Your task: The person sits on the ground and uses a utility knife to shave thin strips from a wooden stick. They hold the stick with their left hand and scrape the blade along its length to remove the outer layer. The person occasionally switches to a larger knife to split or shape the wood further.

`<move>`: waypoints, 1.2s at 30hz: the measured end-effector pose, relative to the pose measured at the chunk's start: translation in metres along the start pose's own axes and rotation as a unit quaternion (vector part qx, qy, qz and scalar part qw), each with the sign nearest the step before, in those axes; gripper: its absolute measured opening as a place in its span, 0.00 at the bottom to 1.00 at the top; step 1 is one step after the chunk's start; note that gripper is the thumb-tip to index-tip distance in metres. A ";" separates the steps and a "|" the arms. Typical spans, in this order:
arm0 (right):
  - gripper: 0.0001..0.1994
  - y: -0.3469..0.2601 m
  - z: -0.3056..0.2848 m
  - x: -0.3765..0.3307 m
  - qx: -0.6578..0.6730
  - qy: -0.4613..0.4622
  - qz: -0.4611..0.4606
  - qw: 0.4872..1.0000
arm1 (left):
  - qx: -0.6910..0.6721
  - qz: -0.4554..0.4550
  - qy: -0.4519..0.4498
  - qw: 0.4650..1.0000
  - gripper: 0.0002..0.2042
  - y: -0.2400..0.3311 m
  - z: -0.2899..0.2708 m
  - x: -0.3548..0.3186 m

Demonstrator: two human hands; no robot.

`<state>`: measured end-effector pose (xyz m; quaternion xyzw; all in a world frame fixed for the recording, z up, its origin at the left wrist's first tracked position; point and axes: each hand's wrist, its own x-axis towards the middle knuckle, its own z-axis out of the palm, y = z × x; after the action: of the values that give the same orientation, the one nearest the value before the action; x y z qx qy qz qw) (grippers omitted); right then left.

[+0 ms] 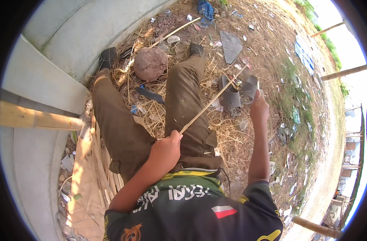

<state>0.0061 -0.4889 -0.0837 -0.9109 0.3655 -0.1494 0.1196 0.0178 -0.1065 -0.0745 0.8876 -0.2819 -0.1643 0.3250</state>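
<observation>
Bamboo strip (213, 100) spans both clenched grips, left hand (165, 150) near the lap, right hand (259, 108) raised, keeping it taut.

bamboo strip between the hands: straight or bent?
Straight. The bamboo strip runs taut from the left hand up to the right hand, no visible bow.

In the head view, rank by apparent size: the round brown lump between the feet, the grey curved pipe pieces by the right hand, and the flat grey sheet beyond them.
1. Grey pipe pieces, taken together.
2. Brown lump.
3. Grey sheet.
The lump and the pipe pieces look close in size; fisheye bending makes that order unsure.
</observation>
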 end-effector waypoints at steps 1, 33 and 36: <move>0.32 -0.001 -0.013 -0.001 0.026 0.003 -0.012 1.000 | -0.010 -0.005 0.004 1.000 0.10 -0.001 0.000 0.001; 0.34 0.032 -0.017 0.031 0.024 -0.038 -0.018 0.999 | 0.033 0.014 0.006 0.999 0.10 -0.001 0.003 -0.010; 0.23 -0.043 -0.027 -0.065 0.060 -0.183 -0.180 0.965 | 0.037 0.016 0.008 0.999 0.09 -0.003 0.005 -0.007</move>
<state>-0.0211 -0.4164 -0.0566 -0.9648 0.1576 -0.0209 0.2097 0.0113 -0.1028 -0.0799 0.8956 -0.2994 -0.1419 0.2969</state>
